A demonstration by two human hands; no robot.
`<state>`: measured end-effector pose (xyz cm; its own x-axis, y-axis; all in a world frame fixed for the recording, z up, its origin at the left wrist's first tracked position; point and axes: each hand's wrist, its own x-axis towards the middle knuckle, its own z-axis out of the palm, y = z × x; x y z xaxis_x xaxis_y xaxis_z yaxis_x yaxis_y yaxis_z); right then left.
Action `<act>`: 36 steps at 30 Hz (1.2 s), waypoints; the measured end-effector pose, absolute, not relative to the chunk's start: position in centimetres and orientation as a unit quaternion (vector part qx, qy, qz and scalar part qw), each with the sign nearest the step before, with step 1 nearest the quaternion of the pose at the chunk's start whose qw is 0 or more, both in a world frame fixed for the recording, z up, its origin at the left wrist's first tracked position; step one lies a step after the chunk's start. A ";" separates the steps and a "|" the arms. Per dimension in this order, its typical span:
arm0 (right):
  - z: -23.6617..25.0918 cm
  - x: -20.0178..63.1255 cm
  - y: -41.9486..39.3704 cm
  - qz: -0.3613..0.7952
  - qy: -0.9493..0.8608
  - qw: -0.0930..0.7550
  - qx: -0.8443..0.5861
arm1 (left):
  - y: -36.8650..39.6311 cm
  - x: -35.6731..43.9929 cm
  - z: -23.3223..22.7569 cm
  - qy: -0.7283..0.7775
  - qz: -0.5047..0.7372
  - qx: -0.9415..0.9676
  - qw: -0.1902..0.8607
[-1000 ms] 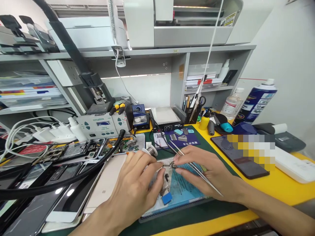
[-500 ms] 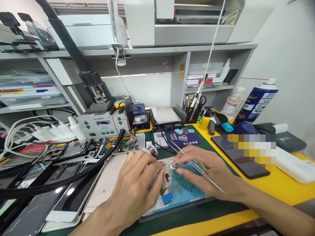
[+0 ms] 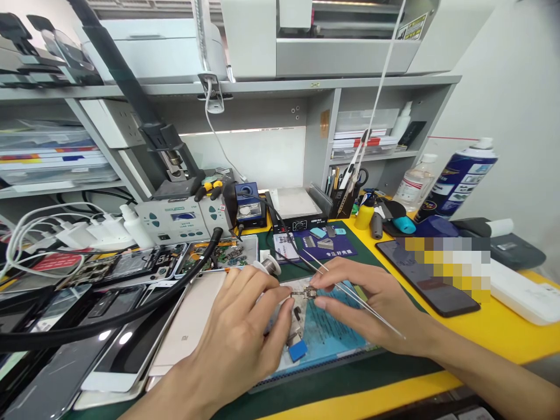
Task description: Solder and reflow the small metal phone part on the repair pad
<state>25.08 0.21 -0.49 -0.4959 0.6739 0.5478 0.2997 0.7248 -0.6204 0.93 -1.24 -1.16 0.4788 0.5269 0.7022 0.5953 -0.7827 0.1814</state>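
Two hands [image 3: 306, 303] pinch one small part [image 3: 304, 292].

One head-worn view, looking forward and down, close over the bench [image 3: 503, 341]; shelves [image 3: 262, 87] fill the upper frame.

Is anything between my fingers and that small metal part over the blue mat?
Nothing visible. Both the left hand and right hand already pinch the small part at its ends. The tweezers lie tucked in the right hand, angled behind the part, not across it.
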 end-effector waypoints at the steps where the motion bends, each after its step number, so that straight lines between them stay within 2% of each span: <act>1: -0.5 25.1 0.2 0.229 -0.834 0.408 -0.292 | -1.3 0.9 -1.2 -0.328 -0.392 -0.858 0.042; 16: -0.8 25.3 0.3 0.210 -0.847 0.404 -0.275 | -1.3 0.8 -1.3 -0.327 -0.389 -0.860 0.057; 36: -0.5 25.2 0.2 0.239 -0.830 0.401 -0.305 | -1.3 0.8 -1.2 -0.327 -0.392 -0.858 0.059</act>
